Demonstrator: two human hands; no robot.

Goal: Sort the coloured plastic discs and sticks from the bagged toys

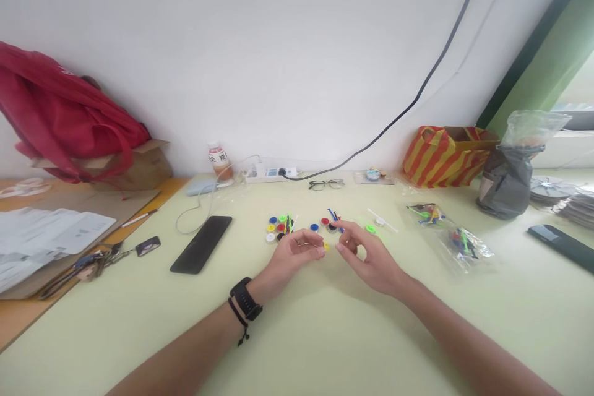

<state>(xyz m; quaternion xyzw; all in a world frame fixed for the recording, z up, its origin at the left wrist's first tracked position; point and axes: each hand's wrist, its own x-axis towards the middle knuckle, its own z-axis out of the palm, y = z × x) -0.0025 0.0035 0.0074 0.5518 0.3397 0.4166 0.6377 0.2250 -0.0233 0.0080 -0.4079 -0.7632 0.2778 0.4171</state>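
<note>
My left hand [297, 252], with a black watch on its wrist, pinches a small yellow piece [326, 247] at its fingertips just above the pale green table [297, 334]. My right hand [366, 253] hovers close beside it, thumb and forefinger curled near the same piece; what it holds, if anything, is too small to tell. Just beyond the hands lie several small coloured round pieces [278, 228] in blue, red, yellow, white and black, with thin coloured sticks [334, 218] and a green piece [370, 229].
A black phone [201, 244] lies left of the hands. Keys [90, 265] and papers [41, 235] sit far left, clear bags of parts [457, 240] to the right. At the wall stand a bottle [219, 161], power strip [271, 173], glasses [326, 184] and striped bag [445, 156].
</note>
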